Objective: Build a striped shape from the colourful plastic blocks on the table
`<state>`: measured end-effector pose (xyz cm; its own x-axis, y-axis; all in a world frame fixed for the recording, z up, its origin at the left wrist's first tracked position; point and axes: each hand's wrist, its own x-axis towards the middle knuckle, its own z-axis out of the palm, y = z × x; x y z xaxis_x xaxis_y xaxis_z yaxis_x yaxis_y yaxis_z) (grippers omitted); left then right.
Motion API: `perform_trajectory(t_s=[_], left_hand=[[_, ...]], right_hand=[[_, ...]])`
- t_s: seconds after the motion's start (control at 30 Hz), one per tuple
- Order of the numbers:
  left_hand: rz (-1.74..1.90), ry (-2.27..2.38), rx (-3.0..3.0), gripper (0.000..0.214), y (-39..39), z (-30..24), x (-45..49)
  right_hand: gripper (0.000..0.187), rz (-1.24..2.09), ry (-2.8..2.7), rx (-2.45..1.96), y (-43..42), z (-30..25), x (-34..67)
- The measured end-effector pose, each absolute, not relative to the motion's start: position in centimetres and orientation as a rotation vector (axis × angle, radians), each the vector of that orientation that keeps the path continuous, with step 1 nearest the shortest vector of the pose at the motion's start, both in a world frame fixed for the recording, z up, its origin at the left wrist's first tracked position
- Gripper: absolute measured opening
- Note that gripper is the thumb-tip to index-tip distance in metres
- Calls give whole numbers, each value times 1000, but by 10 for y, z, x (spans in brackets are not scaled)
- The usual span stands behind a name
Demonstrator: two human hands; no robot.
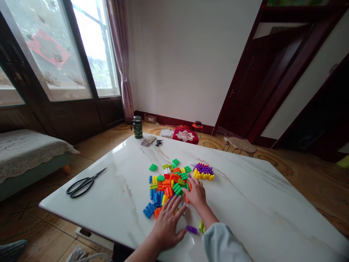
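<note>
A pile of small plastic blocks (170,182) in several colours lies on the white marble table (259,203). My left hand (167,223) rests flat on the table, fingers spread, touching blue and orange blocks at the pile's near edge. My right hand (196,194) lies palm down on the pile's near right side, fingers spread over orange and green blocks. A joined purple and yellow block slab (204,171) sits just beyond the right hand. A loose purple block (191,229) and a green one (201,226) lie by my right wrist.
Black scissors (85,183) lie on the table's left part. A phone (148,141) and keys (158,142) rest at the far edge by a camouflage flask (137,127). A bed (24,153) stands left; a small stool (241,144) and red cushion (185,135) are on the floor beyond.
</note>
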<state>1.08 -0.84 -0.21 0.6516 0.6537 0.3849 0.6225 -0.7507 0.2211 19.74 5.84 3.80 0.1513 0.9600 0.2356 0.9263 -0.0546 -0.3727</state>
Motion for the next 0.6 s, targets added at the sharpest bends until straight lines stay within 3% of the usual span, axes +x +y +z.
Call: perform_trajectory(t_s=[0.1,0.4,0.6], left_hand=[[680,1081,2787,79,-9,-1,11],[699,1099,2738,70,-7,4,12],[713,1104,2769,76,-5,-8,11]], right_hand=[[37,87,-1826,-1785,66,40,187],[49,215,-1940,-1723,80,26,154],[40,219,-1947,-1562,54,25,168]])
